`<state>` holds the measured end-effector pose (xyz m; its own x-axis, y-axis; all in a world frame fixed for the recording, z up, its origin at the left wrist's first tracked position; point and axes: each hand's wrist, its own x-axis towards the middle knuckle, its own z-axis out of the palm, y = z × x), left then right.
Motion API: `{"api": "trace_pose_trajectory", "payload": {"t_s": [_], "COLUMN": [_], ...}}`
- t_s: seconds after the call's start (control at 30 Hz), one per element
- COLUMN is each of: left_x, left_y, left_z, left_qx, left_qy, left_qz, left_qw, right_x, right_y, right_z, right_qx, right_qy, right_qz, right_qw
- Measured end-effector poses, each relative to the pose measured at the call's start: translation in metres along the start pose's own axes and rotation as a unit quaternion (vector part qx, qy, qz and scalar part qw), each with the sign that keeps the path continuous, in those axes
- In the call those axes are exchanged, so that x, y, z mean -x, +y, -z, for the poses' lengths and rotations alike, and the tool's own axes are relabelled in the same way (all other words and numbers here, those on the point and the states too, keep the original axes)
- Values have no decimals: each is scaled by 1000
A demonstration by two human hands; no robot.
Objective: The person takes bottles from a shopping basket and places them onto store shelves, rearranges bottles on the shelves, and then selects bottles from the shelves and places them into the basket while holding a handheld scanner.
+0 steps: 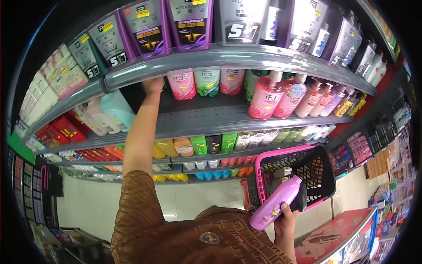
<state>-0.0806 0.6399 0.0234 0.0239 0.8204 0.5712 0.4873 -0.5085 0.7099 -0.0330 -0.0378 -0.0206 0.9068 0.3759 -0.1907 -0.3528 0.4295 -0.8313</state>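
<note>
My left hand (153,85) reaches into the upper shelf bay, under the shelf lip. Its fingers are hidden there, so I cannot see what they touch. Just right of it stands a pink pump bottle (181,85), then a green-and-white bottle (206,82). Light blue bottles (115,110) stand to its left. Low on the right, my right hand (286,220) is closed around a purple bottle (276,203), which is tilted with its cap up. A dark object (300,198) shows behind that bottle; I cannot tell whether the hand holds it too.
A black shopping basket (320,169) with a pink rim stands right of my body, a few items inside. Above runs a shelf edge (228,56) carrying boxed Romano bottles (190,22). Pink pump bottles (266,97) stand right. Lower shelves hold several rows of bottles.
</note>
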Motion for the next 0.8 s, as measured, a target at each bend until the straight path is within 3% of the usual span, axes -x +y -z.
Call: {"api": "trace_pose_trajectory", "payload": {"t_s": [0.03, 0.1, 0.23, 0.3, 0.37, 0.43, 0.7, 0.8], "left_x": [3, 48, 95, 116, 130, 140, 178, 193], "left_y": [-23, 15, 26, 36, 57, 66, 127, 163], "left_z": [-8, 31, 78, 96, 112, 118, 45, 15], "left_qx": [123, 58, 9, 216, 200, 263, 335, 270], "left_qy": [62, 129, 118, 29, 0, -97, -195, -196], "left_qz": [-69, 10, -4, 7, 4, 31, -4, -28], "left_qw": [988, 990, 993, 976, 980, 959, 922, 942], "right_x": [-4, -7, -22, -27, -32, -37, -49, -52], "right_y": [1, 1, 3, 2, -3, -4, -9, -12], "right_z": [2, 6, 16, 21, 24, 24, 23, 25], "right_qx": [-6, -9, 3, 13, 25, 13, -9, -8], "right_qy": [-9, -22, -54, -61, -77, -91, -143, -150], "right_qz": [-16, -44, -66, -73, -110, -106, -124, -124], "right_qw": [1000, 999, 996, 995, 991, 990, 982, 981]}}
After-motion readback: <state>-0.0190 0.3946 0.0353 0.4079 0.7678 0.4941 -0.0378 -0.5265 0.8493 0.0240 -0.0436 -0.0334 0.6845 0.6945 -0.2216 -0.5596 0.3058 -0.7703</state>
